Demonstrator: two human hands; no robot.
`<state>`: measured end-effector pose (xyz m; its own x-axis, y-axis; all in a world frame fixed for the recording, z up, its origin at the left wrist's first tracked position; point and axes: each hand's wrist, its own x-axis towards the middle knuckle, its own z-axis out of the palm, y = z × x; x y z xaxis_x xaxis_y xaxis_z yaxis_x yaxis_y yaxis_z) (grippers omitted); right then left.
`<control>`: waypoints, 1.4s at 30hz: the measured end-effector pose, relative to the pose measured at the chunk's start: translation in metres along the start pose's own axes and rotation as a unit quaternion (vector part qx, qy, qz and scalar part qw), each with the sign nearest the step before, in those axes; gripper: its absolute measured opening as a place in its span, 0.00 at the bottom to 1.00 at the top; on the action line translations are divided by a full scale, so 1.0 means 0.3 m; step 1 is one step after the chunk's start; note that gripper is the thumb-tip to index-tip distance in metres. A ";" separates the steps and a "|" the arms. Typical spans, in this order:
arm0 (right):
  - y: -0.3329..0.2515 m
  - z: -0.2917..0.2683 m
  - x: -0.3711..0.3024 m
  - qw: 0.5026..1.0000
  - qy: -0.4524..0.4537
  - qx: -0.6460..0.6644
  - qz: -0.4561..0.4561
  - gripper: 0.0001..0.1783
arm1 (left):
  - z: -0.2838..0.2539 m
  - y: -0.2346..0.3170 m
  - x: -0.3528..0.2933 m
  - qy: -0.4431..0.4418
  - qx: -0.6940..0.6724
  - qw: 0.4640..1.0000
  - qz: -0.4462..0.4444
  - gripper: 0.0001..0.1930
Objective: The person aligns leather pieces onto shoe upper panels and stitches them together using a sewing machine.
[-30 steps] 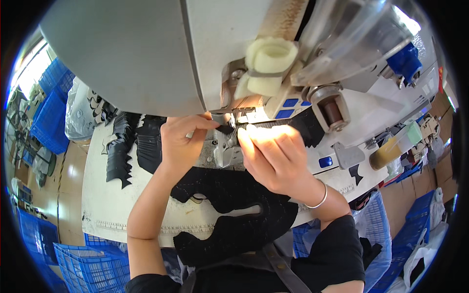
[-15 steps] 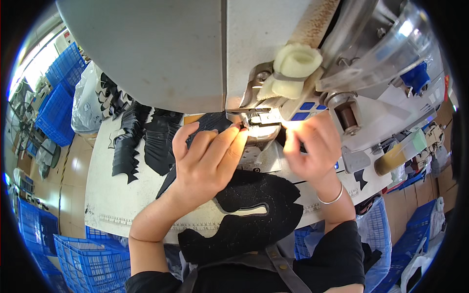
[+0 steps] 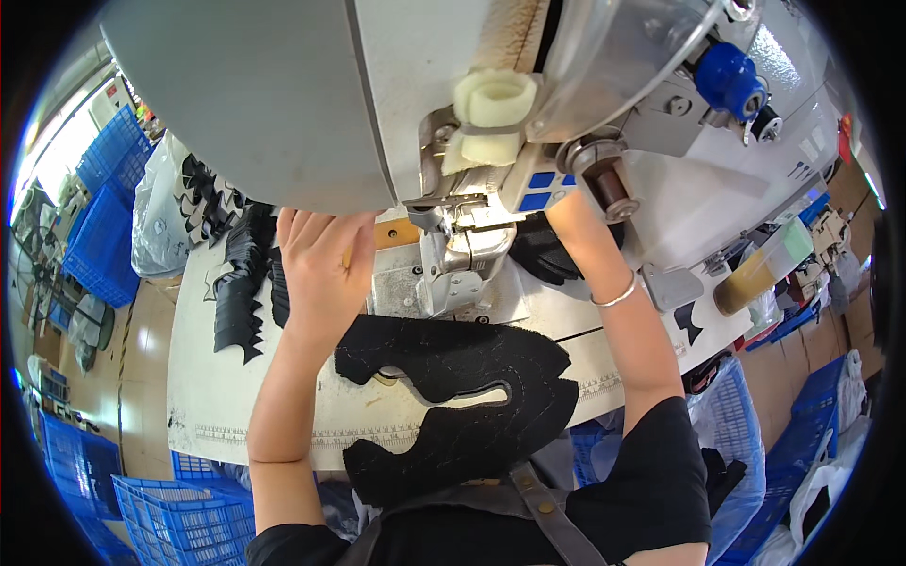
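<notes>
My left hand (image 3: 326, 259) reaches over the stacked black cut pieces left of the sewing machine's needle area (image 3: 462, 222). Its fingertips disappear beneath the grey machine head, so their grip is hidden. Only the heel and wrist of my right hand (image 3: 573, 224) show, wearing a thin bangle; the fingers are behind the machine's parts, close to a black piece (image 3: 547, 250) lying right of the needle. In front of the machine, a curved U-shaped black fabric piece (image 3: 538, 377) with light stitch lines lies across the table edge towards my lap, touched by neither hand.
The grey machine head (image 3: 245, 104) overhangs the far left. A brown thread bobbin (image 3: 609, 187) and a clear guard (image 3: 623, 66) are at the right. Fanned black pieces (image 3: 241, 292) lie on the white table (image 3: 203, 377). Blue crates (image 3: 184, 519) stand around the floor.
Both hands have left the needle area: the left went leftward to the stacked pieces, the right behind the machine's right side. The view has shifted, and the U-shaped piece now lies more fully exposed.
</notes>
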<state>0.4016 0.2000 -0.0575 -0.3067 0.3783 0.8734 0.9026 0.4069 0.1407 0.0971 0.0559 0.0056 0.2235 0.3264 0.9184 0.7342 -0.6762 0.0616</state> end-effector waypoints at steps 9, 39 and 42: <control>-0.236 -0.372 -0.115 0.935 -0.324 -0.082 0.121 0.20 | -0.030 -0.026 -0.036 -0.086 0.032 0.995 -0.024 0.07; -0.460 -0.580 -0.234 0.876 -0.423 0.220 0.073 0.34 | -0.576 -0.620 -0.601 -0.384 0.048 0.846 -0.366 0.17; -0.412 -0.542 -0.250 0.843 -0.368 0.371 0.131 0.15 | -0.566 -0.565 -0.567 -0.344 -0.009 0.817 -0.464 0.14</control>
<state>0.3622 -0.0137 -0.0645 -0.4769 0.8377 0.2661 0.6151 0.5343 -0.5798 -0.1744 0.0029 -0.0947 -0.1108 0.9931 0.0373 0.7840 0.0643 0.6174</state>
